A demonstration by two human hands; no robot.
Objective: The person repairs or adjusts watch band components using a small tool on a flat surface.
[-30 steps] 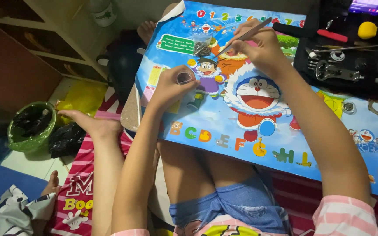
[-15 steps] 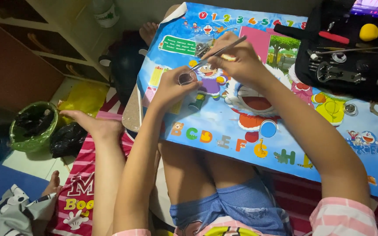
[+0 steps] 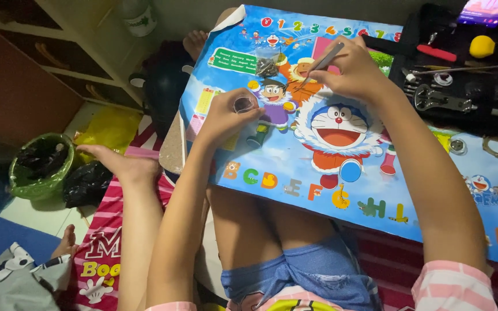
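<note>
My left hand [image 3: 226, 118] pinches a small round metal-rimmed part [image 3: 243, 105] just above the colourful cartoon lap board [image 3: 295, 184]. My right hand [image 3: 350, 72] grips thin metal tweezers [image 3: 325, 59], whose tip points down-left toward a small clear bag of dark bits [image 3: 267, 64] lying on the board. The two hands are a short way apart. The board rests across my bare thighs.
A black tool tray [image 3: 462, 92] with a red-handled tool, a yellow ball and metal pieces sits on the board's right end, with loose metal rings [image 3: 497, 147] beside it. To the left are a green bin [image 3: 38, 167], a black bag and someone's bare limb [image 3: 131, 190] on a striped mat.
My right hand dipped left toward the left hand with the tweezers, then came back up to the right. The left hand has stayed put with the round part.
</note>
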